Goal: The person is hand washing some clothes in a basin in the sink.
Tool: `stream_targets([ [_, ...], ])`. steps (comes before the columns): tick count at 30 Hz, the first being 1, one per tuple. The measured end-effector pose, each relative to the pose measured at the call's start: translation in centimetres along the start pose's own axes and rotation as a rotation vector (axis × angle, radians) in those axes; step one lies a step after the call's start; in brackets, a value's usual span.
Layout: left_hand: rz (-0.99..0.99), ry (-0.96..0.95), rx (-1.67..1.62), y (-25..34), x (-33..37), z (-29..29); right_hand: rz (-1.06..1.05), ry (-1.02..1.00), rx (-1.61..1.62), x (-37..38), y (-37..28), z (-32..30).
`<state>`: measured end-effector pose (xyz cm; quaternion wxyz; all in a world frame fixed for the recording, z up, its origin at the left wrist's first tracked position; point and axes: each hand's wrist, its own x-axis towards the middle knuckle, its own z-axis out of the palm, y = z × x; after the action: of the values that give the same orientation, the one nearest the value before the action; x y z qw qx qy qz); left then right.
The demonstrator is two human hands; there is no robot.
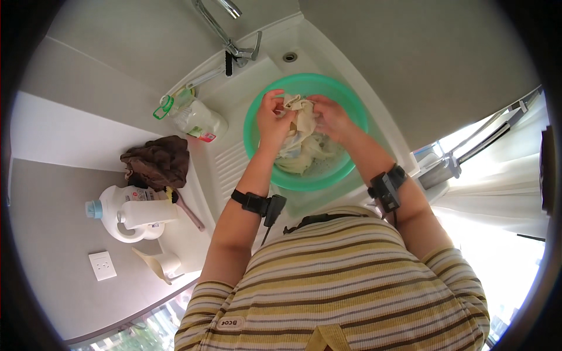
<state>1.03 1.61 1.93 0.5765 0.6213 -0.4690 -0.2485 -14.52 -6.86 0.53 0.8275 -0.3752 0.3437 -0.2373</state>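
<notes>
A cream cloth garment [302, 123] is bunched up between my two hands, over a round green basin [363, 111]. My left hand [274, 121] pinches its left side with thumb and fingers. On the other side my right hand [332, 120] grips the cloth's edge, with some fingertips hidden behind the folds. The lower part of the cloth hangs into sudsy water [323, 162] in the basin. The basin stands in a white sink [234, 121] with a ribbed slope along its left.
A chrome faucet [239, 52] rises behind the basin, near a drain [290, 57]. On the sink's left edge lies a clear bottle with a green handle [199, 120]. Further left are a dark brown cloth [157, 162], a white detergent jug [120, 225] and a brush [190, 213].
</notes>
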Motion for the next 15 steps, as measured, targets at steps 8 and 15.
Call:
stream_targets([
  [8,-0.294,-0.145,-0.386,1.2,-0.6,0.5,-0.064,-0.156,0.066,-0.8,0.1,0.0],
  [15,-0.334,-0.024,-0.315,0.8,-0.7,-0.1,-0.109,-0.046,-0.229,-1.8,-1.1,0.7],
])
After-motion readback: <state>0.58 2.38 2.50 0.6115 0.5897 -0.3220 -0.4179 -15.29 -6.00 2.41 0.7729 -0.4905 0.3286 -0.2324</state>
